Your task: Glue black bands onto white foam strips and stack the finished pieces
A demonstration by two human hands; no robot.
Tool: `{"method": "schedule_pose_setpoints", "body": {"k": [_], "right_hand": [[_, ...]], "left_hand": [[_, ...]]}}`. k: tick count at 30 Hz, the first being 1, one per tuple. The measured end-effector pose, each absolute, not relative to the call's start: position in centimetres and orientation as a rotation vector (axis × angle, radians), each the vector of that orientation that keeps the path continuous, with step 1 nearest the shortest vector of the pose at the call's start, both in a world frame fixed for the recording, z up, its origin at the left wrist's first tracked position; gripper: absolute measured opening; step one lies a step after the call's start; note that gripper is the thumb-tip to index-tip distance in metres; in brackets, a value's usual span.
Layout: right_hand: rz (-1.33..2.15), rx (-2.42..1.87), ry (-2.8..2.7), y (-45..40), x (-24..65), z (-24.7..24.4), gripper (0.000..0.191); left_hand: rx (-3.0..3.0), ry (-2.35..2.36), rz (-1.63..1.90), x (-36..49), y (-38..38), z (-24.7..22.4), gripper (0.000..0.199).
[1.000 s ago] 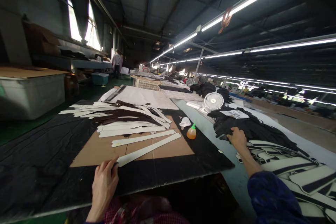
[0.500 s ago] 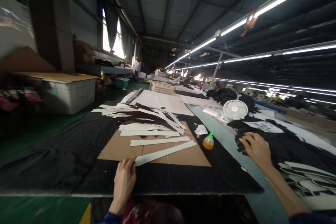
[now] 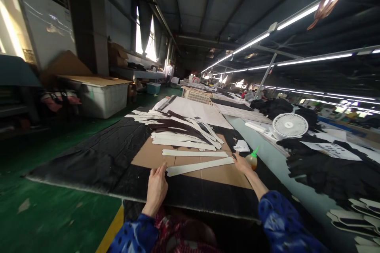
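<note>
A long white strip (image 3: 200,167) lies slanted on the brown cardboard (image 3: 142,159). My left hand (image 3: 157,185) is at its left end, fingers bent together; whether anything is between them is hidden. At the strip's right end is my right hand (image 3: 244,165), its fingers closed around something small and dark that I cannot make out. Just behind lies another white strip (image 3: 194,153). Farther back is a loose pile of white and dark strips (image 3: 178,128). An orange-filled bottle with a green nozzle (image 3: 252,160) stands right behind my right hand.
A white fan (image 3: 290,125) stands on the right-hand table, near black fabric pieces (image 3: 320,166). More white-and-black pieces (image 3: 356,219) lie at the lower right. Crumpled white paper (image 3: 241,146) is behind the bottle. A large white bin (image 3: 103,99) stands on the floor at left.
My right hand has moved left from over the black fabric to the strip's right end. The view has turned left. My left hand remains near the strip's left end.
</note>
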State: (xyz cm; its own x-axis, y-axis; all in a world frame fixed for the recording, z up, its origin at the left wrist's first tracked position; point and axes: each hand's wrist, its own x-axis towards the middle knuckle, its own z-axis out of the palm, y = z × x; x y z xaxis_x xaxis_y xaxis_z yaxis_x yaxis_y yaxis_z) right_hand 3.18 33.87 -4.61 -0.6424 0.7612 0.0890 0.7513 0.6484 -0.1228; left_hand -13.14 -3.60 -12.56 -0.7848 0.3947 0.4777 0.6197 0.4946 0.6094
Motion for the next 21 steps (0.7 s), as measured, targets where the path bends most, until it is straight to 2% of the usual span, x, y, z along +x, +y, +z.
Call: {"method": "schedule_pose_setpoints", "body": {"k": [7,14,21], "right_hand": [[0.200,-1.334,-2.820,33.8,2.5,-6.4,0.046],[0.194,-1.451,-2.747,34.2,13.0,-7.1,0.047],[0.522,-1.233,-2.382,36.5,19.9,-8.1,0.042]], "left_hand": [[-0.901,-2.624,-0.941,-12.0,-3.9,-10.8,0.050],[-1.186,-2.544,-1.010,-9.5,-4.2,-9.9,0.042],[-1.221,-2.485,-1.093,-6.7,-3.1,-10.5,0.041]]}}
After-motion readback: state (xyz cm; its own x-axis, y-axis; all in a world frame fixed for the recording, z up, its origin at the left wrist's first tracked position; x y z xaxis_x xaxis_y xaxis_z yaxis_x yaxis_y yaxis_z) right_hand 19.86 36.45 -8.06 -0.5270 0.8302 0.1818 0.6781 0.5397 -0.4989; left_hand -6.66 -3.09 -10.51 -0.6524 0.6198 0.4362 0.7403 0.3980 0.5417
